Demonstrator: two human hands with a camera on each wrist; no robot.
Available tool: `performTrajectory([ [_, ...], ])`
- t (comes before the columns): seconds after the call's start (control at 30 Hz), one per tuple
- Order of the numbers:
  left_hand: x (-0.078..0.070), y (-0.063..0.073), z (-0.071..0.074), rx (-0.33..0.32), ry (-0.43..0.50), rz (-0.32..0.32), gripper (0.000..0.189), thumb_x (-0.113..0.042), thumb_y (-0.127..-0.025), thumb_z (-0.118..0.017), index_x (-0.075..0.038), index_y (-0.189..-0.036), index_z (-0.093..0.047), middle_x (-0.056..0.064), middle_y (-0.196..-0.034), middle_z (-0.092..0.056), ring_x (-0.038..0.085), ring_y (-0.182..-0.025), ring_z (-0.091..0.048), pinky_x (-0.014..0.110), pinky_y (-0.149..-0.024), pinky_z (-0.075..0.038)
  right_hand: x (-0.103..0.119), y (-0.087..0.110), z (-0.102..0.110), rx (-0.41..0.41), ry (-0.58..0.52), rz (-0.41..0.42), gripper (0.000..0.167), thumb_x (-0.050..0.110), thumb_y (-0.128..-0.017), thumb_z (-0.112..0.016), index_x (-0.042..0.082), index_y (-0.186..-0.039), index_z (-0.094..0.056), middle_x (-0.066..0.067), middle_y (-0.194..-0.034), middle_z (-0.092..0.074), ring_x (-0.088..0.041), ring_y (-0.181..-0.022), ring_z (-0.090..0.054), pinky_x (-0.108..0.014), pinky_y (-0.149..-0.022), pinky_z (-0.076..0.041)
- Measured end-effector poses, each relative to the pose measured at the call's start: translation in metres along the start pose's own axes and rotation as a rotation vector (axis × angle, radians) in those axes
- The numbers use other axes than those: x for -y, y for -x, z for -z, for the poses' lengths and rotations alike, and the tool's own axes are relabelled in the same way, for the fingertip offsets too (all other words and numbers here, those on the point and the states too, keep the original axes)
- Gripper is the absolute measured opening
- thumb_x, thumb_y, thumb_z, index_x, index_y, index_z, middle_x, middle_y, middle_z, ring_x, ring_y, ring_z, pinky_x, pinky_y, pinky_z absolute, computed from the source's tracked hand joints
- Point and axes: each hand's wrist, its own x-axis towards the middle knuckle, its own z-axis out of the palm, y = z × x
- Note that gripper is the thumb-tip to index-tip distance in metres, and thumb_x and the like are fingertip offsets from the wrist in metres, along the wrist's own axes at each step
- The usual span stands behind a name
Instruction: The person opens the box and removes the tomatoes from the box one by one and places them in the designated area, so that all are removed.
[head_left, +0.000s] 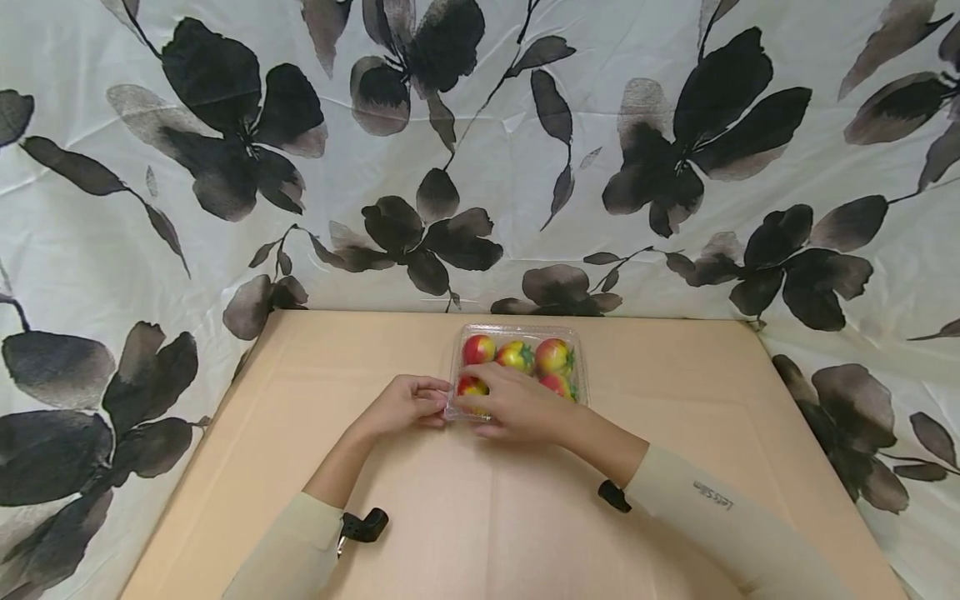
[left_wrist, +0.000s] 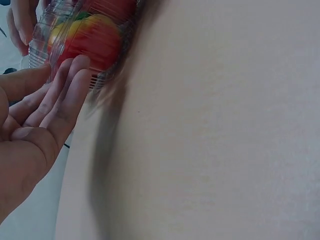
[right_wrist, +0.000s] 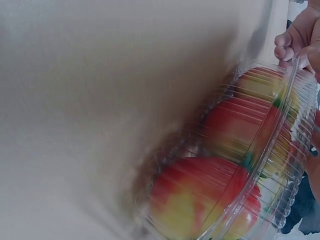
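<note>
The box (head_left: pixel 525 330) is on the table (head_left: pixel 480 517), toward 12 o'clock, near the far edge. It is of clear plastic, and its fruits (head_left: pixel 553 354) show through it. The left hand (head_left: pixel 408 406) is at the 8 o'clock corner of the box. Its fingers lie close together, with the thumb a little apart; I cannot tell whether they pinch the rim or only touch it. The right hand (head_left: pixel 517 404) reaches across from 5 o'clock, its fingers apart and spread over that same corner.

I think the main danger is uneven pressure. As both hands work at 8 o'clock, a hard push there could lift the 2 o'clock corner, or make the box slide toward 12, because nothing seems to hold that side. The thin lid (right_wrist: pixel 297 145) might also bend or crack under the fingertips. Whether its rim is fully fastened, I cannot tell; if it is loose and the box tips, the lid may spring up and the fruits could roll out.
</note>
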Motion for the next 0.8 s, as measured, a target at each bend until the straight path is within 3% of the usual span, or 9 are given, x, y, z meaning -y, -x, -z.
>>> performTrajectory([
  [0.23,-0.0008,0.0004,0.0004,0.002,0.078,0.044,0.037,0.003,-0.100,-0.060,0.016,-0.134,-0.054,0.020,-0.108,-0.074,0.020,-0.086,-0.077,0.039,-0.084,-0.066,0.0005,-0.0032,-0.0008,-0.011,0.003,0.013,0.047,0.036,-0.091,-0.078,0.032,-0.137,-0.067,-0.008,-0.144,-0.054,-0.025,-0.133,-0.051,-0.044,-0.115,-0.049],
  [0.53,-0.0016,-0.0001,-0.0031,-0.012,0.116,0.049,0.037,0.007,-0.098,-0.060,0.018,-0.133,-0.053,0.002,-0.091,-0.073,0.016,-0.081,-0.076,0.031,-0.079,-0.067,0.0033,-0.0052,-0.0031,0.016,0.077,0.010,0.046,0.039,-0.093,-0.076,0.036,-0.138,-0.065,-0.009,-0.145,-0.053,-0.027,-0.134,-0.049,-0.046,-0.113,-0.051],
  [0.8,-0.0040,-0.0017,-0.0041,-0.033,0.083,0.057,0.036,0.005,-0.096,-0.064,0.018,-0.129,-0.055,0.006,-0.091,-0.074,0.017,-0.080,-0.076,0.032,-0.077,-0.067,0.0051,-0.0096,-0.0082,-0.042,0.187,0.080,0.040,0.037,-0.091,-0.079,0.032,-0.130,-0.069,-0.009,-0.132,-0.058,-0.026,-0.119,-0.054,-0.036,-0.101,-0.057],
])
